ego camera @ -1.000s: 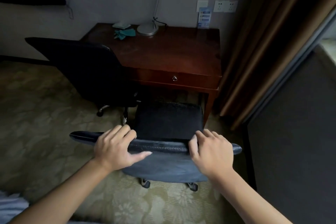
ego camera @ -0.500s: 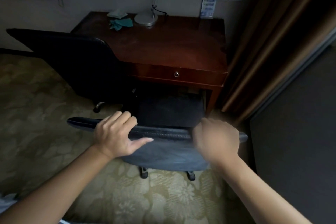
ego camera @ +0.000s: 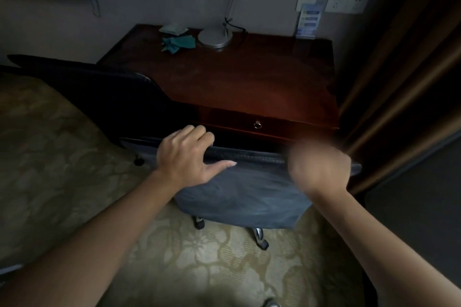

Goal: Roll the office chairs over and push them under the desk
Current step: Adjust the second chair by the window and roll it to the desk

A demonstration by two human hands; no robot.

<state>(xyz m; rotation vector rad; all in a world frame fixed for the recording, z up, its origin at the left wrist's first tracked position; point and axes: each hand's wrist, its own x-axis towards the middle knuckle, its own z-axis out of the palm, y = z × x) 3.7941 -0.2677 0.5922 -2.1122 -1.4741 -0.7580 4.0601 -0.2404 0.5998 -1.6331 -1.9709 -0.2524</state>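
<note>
A dark chair (ego camera: 104, 97) is seen at far left, its backrest overlapping the left front corner of the wooden surface (ego camera: 244, 87); whether it touches cannot be told. Open carpet (ego camera: 50, 152) lies left of and behind the grey chair (ego camera: 239, 194). The grey chair's backrest top is tucked close against the drawer front (ego camera: 257, 125), seat hidden beneath the surface, casters seen on the carpet below. Little room is left at the right, where the backrest end sits just beside the curtain (ego camera: 389, 87).

The left hand (ego camera: 185, 157) is laid over the backrest's top edge, fingers curled over it, thumb stretched flat along the back face, forearm reaching in from lower left. The right hand (ego camera: 319, 167) is blurred at the backrest's right end; a grip or loose fist cannot be told.

On the surface's far side a teal cloth (ego camera: 178, 41), a lamp base (ego camera: 215, 38) and a blue card stand (ego camera: 308, 21) are seen, with wall sockets (ego camera: 348, 2) above.
</note>
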